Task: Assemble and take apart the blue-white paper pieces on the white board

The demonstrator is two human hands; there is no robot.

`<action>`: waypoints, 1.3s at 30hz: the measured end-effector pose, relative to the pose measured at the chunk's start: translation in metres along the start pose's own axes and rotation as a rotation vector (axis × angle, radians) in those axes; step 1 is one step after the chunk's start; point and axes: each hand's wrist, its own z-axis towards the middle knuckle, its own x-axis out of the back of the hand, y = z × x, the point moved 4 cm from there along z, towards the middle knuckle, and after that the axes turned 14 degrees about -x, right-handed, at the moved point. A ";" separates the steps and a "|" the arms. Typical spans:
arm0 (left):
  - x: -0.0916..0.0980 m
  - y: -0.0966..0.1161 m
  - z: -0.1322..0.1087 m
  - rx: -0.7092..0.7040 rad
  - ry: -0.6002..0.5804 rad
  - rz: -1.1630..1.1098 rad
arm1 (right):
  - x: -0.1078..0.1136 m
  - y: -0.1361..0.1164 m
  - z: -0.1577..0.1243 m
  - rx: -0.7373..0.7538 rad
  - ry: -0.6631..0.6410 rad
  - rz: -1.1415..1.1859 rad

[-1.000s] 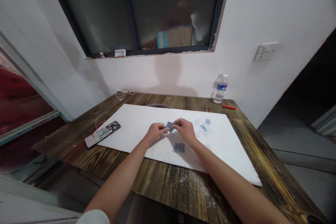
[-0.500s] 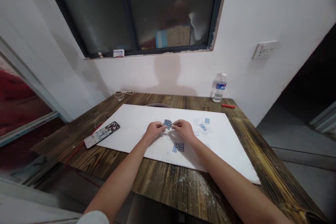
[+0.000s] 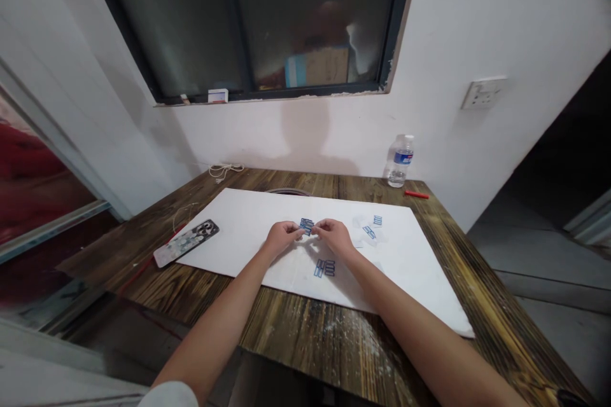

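Note:
My left hand (image 3: 280,236) and my right hand (image 3: 335,235) meet over a white sheet (image 3: 248,229) on the wooden table (image 3: 305,337). Both pinch a small blue striped piece (image 3: 306,225) between their fingertips, just above the sheet. A similar pair of blue striped pieces (image 3: 325,268) lies flat on the sheet near my right wrist. Two more small blue pieces (image 3: 373,227) lie on clear scraps to the right of my right hand.
A phone (image 3: 186,242) lies face down at the sheet's left edge. A water bottle (image 3: 401,161) and a red pen (image 3: 417,194) stand by the wall at the back right. A white cord (image 3: 225,170) lies at the back left. The table edge runs close to me.
The hands have stayed together on the small blue piece, which has turned slightly between the fingertips. Nothing else on the table has moved.

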 end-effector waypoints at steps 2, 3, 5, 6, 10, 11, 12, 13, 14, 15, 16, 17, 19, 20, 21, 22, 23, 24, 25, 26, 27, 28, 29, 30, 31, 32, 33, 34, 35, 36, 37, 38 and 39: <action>0.000 0.000 0.000 0.005 -0.001 -0.006 | 0.000 0.001 0.000 -0.001 0.001 0.005; -0.001 0.000 0.000 0.006 -0.001 -0.009 | 0.000 0.001 0.001 -0.001 -0.002 0.015; -0.001 0.000 0.000 0.006 0.000 -0.015 | -0.001 0.002 0.001 -0.005 -0.010 0.038; -0.001 0.000 0.000 0.006 0.004 -0.017 | -0.001 0.002 0.001 -0.008 -0.014 0.045; 0.000 -0.002 0.001 0.004 0.015 -0.022 | -0.003 0.004 0.002 -0.004 -0.032 0.065; 0.000 -0.003 0.001 0.002 0.014 -0.022 | -0.004 0.004 0.002 -0.002 -0.034 0.071; 0.000 -0.003 0.001 -0.001 0.011 -0.023 | -0.004 0.005 0.003 -0.003 -0.036 0.074; 0.000 -0.004 0.001 -0.002 0.009 -0.025 | -0.004 0.005 0.003 -0.004 -0.040 0.069; 0.000 -0.004 0.001 -0.002 0.011 -0.029 | -0.004 0.005 0.004 -0.005 -0.045 0.054; 0.000 -0.004 0.001 0.000 0.015 -0.035 | -0.003 0.004 0.004 -0.002 -0.057 0.022; 0.000 -0.004 0.001 0.006 0.022 -0.044 | -0.002 0.003 0.005 0.006 -0.074 -0.030; 0.000 -0.004 0.001 0.013 0.031 -0.057 | 0.000 0.000 0.004 0.018 -0.095 -0.101; 0.001 -0.003 0.001 0.030 0.053 -0.086 | 0.005 -0.006 0.003 0.051 -0.144 -0.279; 0.001 -0.003 0.001 0.038 0.066 -0.101 | 0.008 -0.010 0.001 0.067 -0.170 -0.376; 0.001 -0.003 0.001 0.046 0.082 -0.114 | 0.011 -0.014 -0.001 0.082 -0.199 -0.465; 0.001 -0.003 0.001 0.053 0.096 -0.126 | 0.014 -0.017 -0.003 0.099 -0.236 -0.556; 0.002 -0.004 0.001 0.058 0.111 -0.136 | 0.016 -0.019 -0.006 0.114 -0.272 -0.639; 0.002 -0.004 0.001 0.062 0.122 -0.145 | 0.017 -0.021 -0.009 0.127 -0.311 -0.708; 0.002 -0.004 0.001 0.065 0.130 -0.153 | 0.018 -0.022 -0.012 0.136 -0.341 -0.768; 0.002 -0.005 0.001 0.066 0.133 -0.158 | 0.018 -0.023 -0.015 0.142 -0.357 -0.826; 0.001 -0.005 0.001 0.066 0.135 -0.159 | 0.017 -0.023 -0.018 0.141 -0.355 -0.889; 0.001 -0.005 0.001 0.065 0.137 -0.158 | 0.015 -0.024 -0.022 0.132 -0.347 -0.967; 0.001 -0.005 0.001 0.065 0.137 -0.155 | 0.012 -0.024 -0.025 0.115 -0.339 -1.060; 0.002 -0.005 0.001 0.065 0.135 -0.151 | 0.009 -0.025 -0.028 0.089 -0.336 -1.165; 0.002 -0.005 0.001 0.064 0.135 -0.148 | 0.006 -0.026 -0.032 0.057 -0.363 -1.271; 0.002 -0.005 0.001 0.065 0.135 -0.146 | 0.003 -0.028 -0.035 0.032 -0.387 -1.355; 0.003 -0.005 0.001 0.065 0.136 -0.144 | 0.001 -0.031 -0.039 0.014 -0.410 -1.413; 0.003 -0.005 0.001 0.064 0.138 -0.143 | -0.001 -0.034 -0.042 0.002 -0.430 -1.451; 0.003 -0.005 0.001 0.061 0.139 -0.142 | -0.001 -0.037 -0.045 0.001 -0.444 -1.470; 0.004 -0.005 0.001 0.058 0.139 -0.140 | -0.001 -0.040 -0.046 0.006 -0.461 -1.473; 0.004 -0.006 0.001 0.053 0.138 -0.138 | 0.000 -0.043 -0.047 0.018 -0.477 -1.461; 0.004 -0.006 0.001 0.049 0.135 -0.138 | 0.002 -0.045 -0.047 0.037 -0.489 -1.432; 0.004 -0.007 0.002 0.046 0.132 -0.137 | 0.004 -0.047 -0.046 0.058 -0.492 -1.390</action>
